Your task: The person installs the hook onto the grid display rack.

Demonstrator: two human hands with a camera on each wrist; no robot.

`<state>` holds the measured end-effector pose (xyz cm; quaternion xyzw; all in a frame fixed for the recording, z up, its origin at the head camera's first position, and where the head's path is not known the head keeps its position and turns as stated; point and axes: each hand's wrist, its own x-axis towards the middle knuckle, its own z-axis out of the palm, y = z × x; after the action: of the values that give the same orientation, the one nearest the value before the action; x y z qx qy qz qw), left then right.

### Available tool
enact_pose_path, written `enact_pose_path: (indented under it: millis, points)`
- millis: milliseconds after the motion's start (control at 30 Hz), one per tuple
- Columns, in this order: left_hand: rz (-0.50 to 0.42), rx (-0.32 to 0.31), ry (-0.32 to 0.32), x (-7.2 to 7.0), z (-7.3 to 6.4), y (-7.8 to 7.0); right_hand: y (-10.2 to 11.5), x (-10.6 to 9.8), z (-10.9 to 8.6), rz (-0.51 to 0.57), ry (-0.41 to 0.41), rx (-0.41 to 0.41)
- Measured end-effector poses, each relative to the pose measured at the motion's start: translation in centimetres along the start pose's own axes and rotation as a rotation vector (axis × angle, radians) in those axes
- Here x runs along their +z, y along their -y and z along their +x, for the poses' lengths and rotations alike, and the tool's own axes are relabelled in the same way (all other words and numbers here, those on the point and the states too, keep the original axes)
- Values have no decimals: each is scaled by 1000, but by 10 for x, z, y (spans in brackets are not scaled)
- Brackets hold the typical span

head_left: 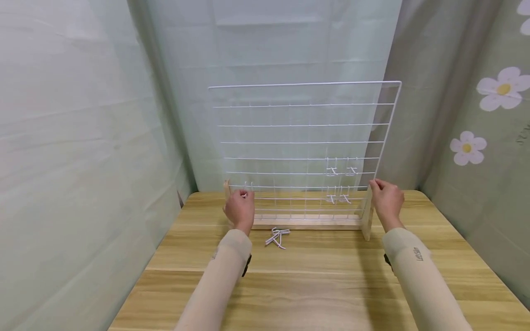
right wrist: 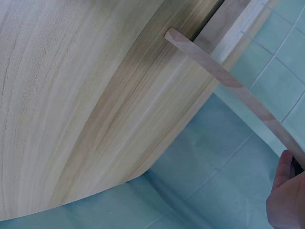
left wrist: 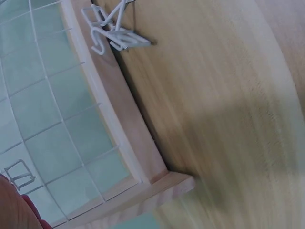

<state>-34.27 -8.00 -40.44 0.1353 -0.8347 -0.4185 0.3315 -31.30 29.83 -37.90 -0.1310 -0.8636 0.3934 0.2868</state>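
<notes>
A white wire grid panel (head_left: 290, 158) stands upright in a wooden base (head_left: 308, 223). My left hand (head_left: 240, 209) is at the grid's lower left, its fingers pinching a white wire hook (left wrist: 20, 174) against the wires. Most of that hand falls outside the left wrist view. On the other side, my right hand (head_left: 388, 202) grips the upper end of the right wooden side post (right wrist: 248, 95), beside the grid's edge. Several white hooks hang on the grid's right part, in an upper row (head_left: 332, 171) and a lower row (head_left: 331, 198).
A small pile of loose white hooks (head_left: 277, 237) lies on the wooden table (head_left: 298, 285), in front of the base near the left forearm. Pale green curtains (head_left: 273, 41) surround the table at the back and both sides; the right one has white flowers.
</notes>
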Motion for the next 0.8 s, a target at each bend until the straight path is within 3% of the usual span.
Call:
enact_pose_path:
  millis: [400,667,800]
  points:
    - [23,-1,101,2,-18,19,1,-1,-1,-16,-4,-4]
    - [36,4,102,1,-24,29,1,-1,0,-22,-21,-19]
    - [62,-10,142,0,-32,30,1,-1,1,-25,-34,-29]
